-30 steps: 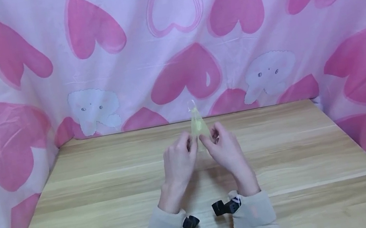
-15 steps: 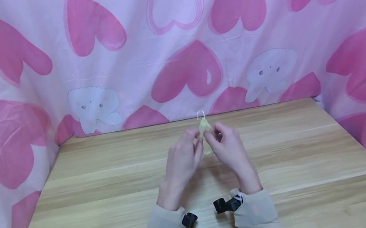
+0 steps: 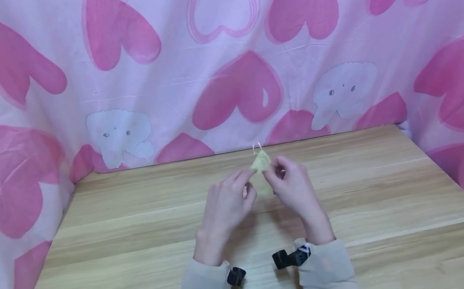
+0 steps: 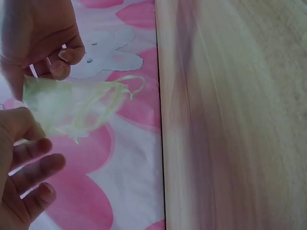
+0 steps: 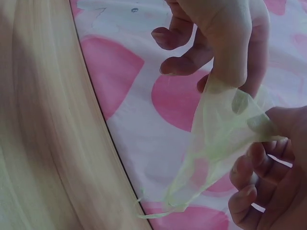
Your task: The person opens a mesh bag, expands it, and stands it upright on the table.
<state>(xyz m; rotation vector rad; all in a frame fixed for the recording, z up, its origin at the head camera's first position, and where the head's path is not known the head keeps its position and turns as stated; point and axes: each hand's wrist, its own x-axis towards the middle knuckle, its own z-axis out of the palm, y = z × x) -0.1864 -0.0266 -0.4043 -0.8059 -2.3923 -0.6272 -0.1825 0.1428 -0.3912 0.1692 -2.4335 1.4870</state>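
A sheer, pale yellow-green pouch [image 3: 261, 161] with a thin white loop at its far end is spread between my two hands above the wooden tabletop. My right hand [image 3: 292, 180] pinches one corner of it, and dark fingertip shapes show through the fabric in the right wrist view. My left hand [image 3: 229, 201] has the opposite edge at its finger and thumb tips, its other fingers loosely bent and apart. In the left wrist view the pouch [image 4: 74, 105] looks see-through, narrowing toward a cord loop [image 4: 136, 82].
The wooden table [image 3: 141, 262] lies below both hands and reaches back to a pink curtain [image 3: 166, 84] printed with hearts and white animals. The curtain encloses the back and both sides. Small black cameras [image 3: 292, 257] are strapped at both sleeve cuffs.
The pouch has shifted slightly right and lower, and its tall pointed shape has tilted and folded down. My left fingers have regripped farther up its edge, while the left thumb has drawn apart.
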